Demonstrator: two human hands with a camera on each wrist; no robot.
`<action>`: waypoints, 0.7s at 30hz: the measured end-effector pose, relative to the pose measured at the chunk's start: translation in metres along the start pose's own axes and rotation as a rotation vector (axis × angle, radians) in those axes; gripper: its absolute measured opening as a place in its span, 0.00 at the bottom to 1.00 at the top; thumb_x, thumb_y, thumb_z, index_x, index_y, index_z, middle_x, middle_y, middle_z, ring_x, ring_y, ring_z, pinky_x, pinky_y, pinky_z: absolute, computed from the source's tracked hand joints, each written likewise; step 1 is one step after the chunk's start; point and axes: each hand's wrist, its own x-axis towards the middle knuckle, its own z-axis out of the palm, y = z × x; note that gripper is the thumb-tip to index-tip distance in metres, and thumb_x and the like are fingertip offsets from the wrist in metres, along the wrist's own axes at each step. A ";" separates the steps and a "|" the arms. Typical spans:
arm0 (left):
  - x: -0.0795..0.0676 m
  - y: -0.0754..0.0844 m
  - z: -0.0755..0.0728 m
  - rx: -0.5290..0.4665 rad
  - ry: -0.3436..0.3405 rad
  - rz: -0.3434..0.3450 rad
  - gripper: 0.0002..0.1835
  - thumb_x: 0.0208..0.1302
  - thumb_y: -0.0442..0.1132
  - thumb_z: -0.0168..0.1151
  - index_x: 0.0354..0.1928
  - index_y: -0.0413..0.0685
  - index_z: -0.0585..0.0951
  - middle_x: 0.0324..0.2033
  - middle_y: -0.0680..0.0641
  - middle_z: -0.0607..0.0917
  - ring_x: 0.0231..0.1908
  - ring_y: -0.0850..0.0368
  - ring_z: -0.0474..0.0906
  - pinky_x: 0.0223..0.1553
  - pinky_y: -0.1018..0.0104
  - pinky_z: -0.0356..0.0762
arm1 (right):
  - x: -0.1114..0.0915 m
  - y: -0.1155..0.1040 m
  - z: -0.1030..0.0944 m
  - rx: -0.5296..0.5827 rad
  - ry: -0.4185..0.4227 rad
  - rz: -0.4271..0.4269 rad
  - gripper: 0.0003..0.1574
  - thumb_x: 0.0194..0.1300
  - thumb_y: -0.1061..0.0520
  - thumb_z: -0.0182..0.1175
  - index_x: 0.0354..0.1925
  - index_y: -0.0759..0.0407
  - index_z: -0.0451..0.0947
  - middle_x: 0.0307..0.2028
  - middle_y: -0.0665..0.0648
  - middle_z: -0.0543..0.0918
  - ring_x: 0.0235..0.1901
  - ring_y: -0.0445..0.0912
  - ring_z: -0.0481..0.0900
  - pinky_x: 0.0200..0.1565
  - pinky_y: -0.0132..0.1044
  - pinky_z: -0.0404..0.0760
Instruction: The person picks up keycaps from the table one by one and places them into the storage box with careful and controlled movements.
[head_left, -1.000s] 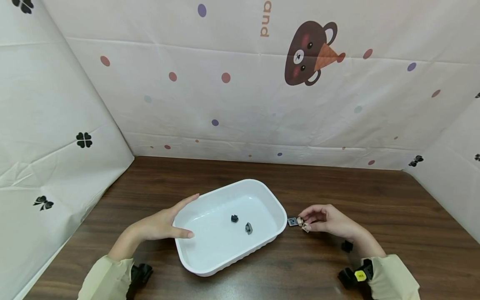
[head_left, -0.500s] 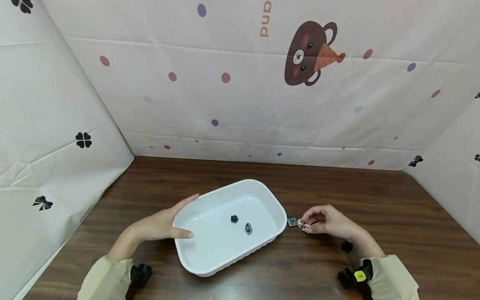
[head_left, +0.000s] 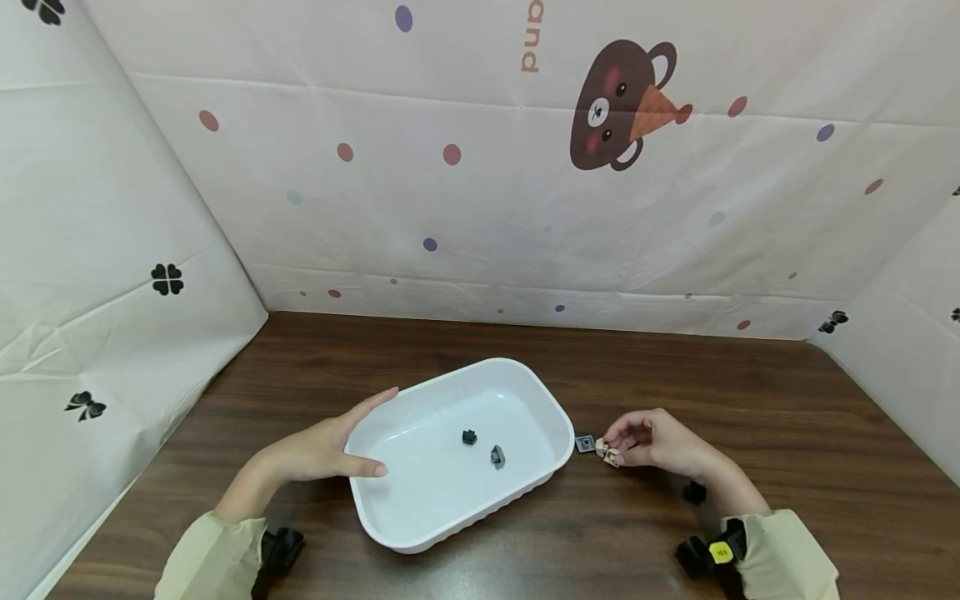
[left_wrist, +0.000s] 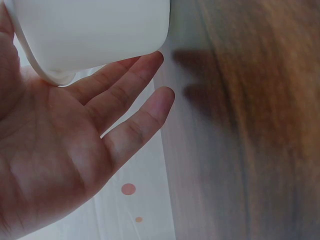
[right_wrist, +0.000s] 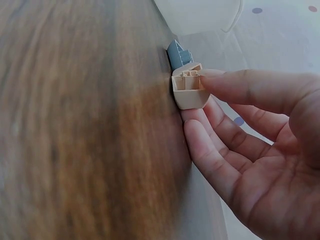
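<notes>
The right hand [head_left: 660,442] pinches a tan piece [right_wrist: 191,99] between thumb and curled fingertips, the gap between them narrowed to the piece itself. It sits at the surface [head_left: 712,375], well in from the far edge, off the tub's right end (possibly two pieces set close; I cannot tell). A blue piece [head_left: 585,444] lies between it and the tub [head_left: 420,500].

The tan piece looks like thin, stiff, hollow plastic: likely very light, hard to crush, a little slick. Its outer side walls suit a fingertip hold better than the thin rims.

The left hand [head_left: 311,450], thumb and fingers spread wide, grips the tub's left end, thumb over the rim. Inside lie a black piece [head_left: 469,437] and a grey piece [head_left: 498,457].
</notes>
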 end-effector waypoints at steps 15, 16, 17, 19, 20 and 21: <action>0.000 0.001 0.000 0.010 -0.001 0.024 0.50 0.53 0.49 0.66 0.71 0.54 0.44 0.64 0.36 0.59 0.53 0.46 0.69 0.51 0.47 0.66 | -0.001 -0.006 -0.002 -0.022 0.026 0.088 0.15 0.51 0.65 0.64 0.39 0.72 0.79 0.35 0.63 0.81 0.30 0.39 0.77 0.32 0.32 0.75; -0.001 0.001 0.000 0.008 -0.002 0.023 0.50 0.53 0.49 0.66 0.71 0.55 0.44 0.64 0.36 0.59 0.53 0.47 0.69 0.51 0.47 0.66 | -0.001 -0.007 -0.002 -0.020 0.028 0.091 0.15 0.51 0.65 0.65 0.39 0.72 0.79 0.35 0.63 0.81 0.30 0.39 0.77 0.32 0.32 0.75; -0.001 0.001 0.000 0.008 0.000 0.019 0.50 0.53 0.49 0.66 0.71 0.55 0.45 0.64 0.37 0.59 0.53 0.47 0.69 0.51 0.48 0.65 | -0.001 -0.008 -0.002 -0.014 0.029 0.093 0.15 0.51 0.64 0.65 0.38 0.72 0.79 0.34 0.63 0.82 0.30 0.39 0.77 0.32 0.32 0.75; -0.001 0.001 -0.001 0.007 -0.005 0.029 0.50 0.54 0.48 0.66 0.71 0.54 0.44 0.64 0.36 0.59 0.53 0.47 0.70 0.50 0.47 0.66 | -0.001 -0.009 -0.002 0.005 0.028 0.094 0.15 0.52 0.63 0.65 0.38 0.73 0.79 0.34 0.63 0.82 0.30 0.38 0.77 0.32 0.32 0.75; -0.001 0.000 -0.001 0.007 -0.006 0.029 0.50 0.54 0.48 0.66 0.71 0.54 0.44 0.64 0.36 0.59 0.53 0.47 0.70 0.50 0.47 0.66 | -0.002 -0.009 -0.002 0.014 0.027 0.093 0.15 0.52 0.62 0.65 0.38 0.73 0.79 0.33 0.63 0.83 0.30 0.38 0.77 0.32 0.32 0.75; -0.001 0.000 -0.001 0.008 -0.008 0.033 0.50 0.54 0.48 0.66 0.71 0.54 0.44 0.64 0.36 0.59 0.52 0.47 0.70 0.50 0.47 0.66 | -0.002 -0.010 -0.002 0.024 0.025 0.091 0.16 0.53 0.62 0.65 0.38 0.73 0.79 0.33 0.63 0.83 0.30 0.38 0.78 0.33 0.32 0.75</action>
